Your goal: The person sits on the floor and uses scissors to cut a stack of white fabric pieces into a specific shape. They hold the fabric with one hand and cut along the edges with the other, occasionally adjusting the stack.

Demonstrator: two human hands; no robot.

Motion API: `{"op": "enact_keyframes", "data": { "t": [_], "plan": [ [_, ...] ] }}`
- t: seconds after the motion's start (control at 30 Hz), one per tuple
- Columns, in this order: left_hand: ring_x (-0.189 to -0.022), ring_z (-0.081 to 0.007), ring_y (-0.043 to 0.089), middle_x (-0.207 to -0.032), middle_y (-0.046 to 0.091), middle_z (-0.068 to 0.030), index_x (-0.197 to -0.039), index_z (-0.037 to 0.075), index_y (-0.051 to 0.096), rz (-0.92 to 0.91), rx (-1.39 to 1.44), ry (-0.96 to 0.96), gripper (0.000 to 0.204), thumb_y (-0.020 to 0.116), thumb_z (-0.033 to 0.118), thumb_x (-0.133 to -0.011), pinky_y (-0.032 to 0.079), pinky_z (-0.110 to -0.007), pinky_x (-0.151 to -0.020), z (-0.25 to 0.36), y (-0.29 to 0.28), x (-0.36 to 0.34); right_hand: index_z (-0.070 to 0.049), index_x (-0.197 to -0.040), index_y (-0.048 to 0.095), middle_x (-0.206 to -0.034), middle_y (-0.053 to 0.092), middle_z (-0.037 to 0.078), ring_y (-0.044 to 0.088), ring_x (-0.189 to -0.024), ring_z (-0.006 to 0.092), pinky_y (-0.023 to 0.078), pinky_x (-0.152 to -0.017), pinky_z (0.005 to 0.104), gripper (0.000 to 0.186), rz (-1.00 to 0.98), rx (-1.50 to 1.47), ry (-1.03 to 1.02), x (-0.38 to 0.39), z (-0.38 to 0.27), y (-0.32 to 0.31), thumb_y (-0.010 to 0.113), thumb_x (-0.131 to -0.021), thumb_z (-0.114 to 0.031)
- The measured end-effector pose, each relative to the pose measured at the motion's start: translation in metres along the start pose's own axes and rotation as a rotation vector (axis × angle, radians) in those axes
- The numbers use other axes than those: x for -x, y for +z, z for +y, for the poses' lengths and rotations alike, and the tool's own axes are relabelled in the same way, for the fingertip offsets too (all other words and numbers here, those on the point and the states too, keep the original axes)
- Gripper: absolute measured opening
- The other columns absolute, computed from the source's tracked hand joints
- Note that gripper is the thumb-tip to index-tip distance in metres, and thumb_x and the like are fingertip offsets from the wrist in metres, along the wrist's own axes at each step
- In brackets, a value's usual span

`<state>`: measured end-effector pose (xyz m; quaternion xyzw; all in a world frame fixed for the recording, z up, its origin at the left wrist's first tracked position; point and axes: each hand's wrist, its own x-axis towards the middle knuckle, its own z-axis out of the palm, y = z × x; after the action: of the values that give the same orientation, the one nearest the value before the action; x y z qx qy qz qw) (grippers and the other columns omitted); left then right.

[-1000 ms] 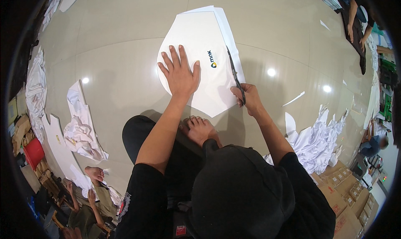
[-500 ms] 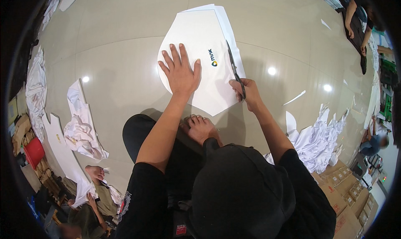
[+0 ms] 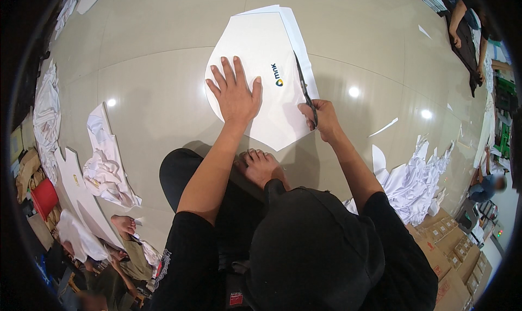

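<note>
A stack of white fabric panels (image 3: 261, 44) lies flat on the glossy beige floor (image 3: 152, 50); its top panel carries a small dark and yellow printed mark. My left hand (image 3: 235, 91) presses flat on the panel, fingers spread, just left of the mark. My right hand (image 3: 321, 118) grips dark scissors (image 3: 303, 87) whose blades run up along the panel's right edge. My bare foot (image 3: 260, 167) rests just below the panel's lower point.
Heaps of white fabric offcuts lie at the right (image 3: 418, 180) and left (image 3: 106, 159). Cardboard boxes (image 3: 451, 240) stand at lower right. Another person (image 3: 468, 23) sits at upper right, another person's foot (image 3: 124, 223) at lower left. A red bucket (image 3: 43, 198) stands far left.
My right hand and the scissors have moved a little up along the panel's right edge. My left hand has stayed pressed on the fabric.
</note>
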<state>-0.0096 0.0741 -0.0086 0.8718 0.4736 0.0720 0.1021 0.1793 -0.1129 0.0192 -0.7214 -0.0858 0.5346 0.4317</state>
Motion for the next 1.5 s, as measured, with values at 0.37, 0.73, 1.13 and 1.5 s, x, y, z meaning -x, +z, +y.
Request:
{"op": "enact_keyframes", "data": {
  "t": [0.37,0.73,1.13,1.5],
  "plan": [
    [-0.167,-0.0578,0.004,-0.182,0.016,-0.0308,-0.176,0.004,0.025,-0.004,0.013,-0.003,0.087,0.047,0.057,-0.111,0.001,-0.074,-0.131,0.0,-0.001,0.0,-0.003,-0.082,0.068,-0.063,0.058,0.0,0.053,-0.048,0.0103,0.04,-0.046,0.029,0.038,-0.002,-0.051,-0.001,-0.004,-0.028,0.008,0.089,-0.092,-0.033],
    [-0.167,-0.0579,0.005,-0.182,0.017,-0.0306,-0.176,0.004,0.025,0.005,0.006,0.0,0.086,0.046,0.056,-0.111,0.003,-0.075,-0.13,0.0,-0.001,0.0,0.0,-0.084,0.069,-0.064,0.059,0.001,0.053,-0.048,0.0105,0.04,-0.044,0.0302,0.035,0.0,-0.032,-0.027,-0.016,-0.026,0.009,0.089,-0.091,-0.029],
    [-0.167,-0.0564,0.005,-0.182,0.016,-0.0291,-0.176,0.005,0.026,0.015,0.023,-0.001,0.086,0.047,0.057,-0.111,0.002,-0.074,-0.131,0.001,-0.002,0.001,-0.001,-0.085,0.068,-0.064,0.058,0.001,0.054,-0.048,0.0115,0.041,-0.045,0.0299,0.038,0.006,-0.036,-0.015,-0.021,-0.046,0.011,0.089,-0.09,-0.032],
    [-0.167,-0.0574,0.004,-0.182,0.016,-0.0301,-0.176,0.004,0.025,0.003,0.015,0.002,0.087,0.047,0.056,-0.111,0.002,-0.074,-0.131,0.0,-0.001,0.001,-0.001,-0.084,0.067,-0.065,0.058,0.001,0.053,-0.048,0.0115,0.04,-0.045,0.0302,0.034,0.003,-0.05,-0.004,-0.035,-0.049,0.012,0.09,-0.089,-0.026]
  ]
}}
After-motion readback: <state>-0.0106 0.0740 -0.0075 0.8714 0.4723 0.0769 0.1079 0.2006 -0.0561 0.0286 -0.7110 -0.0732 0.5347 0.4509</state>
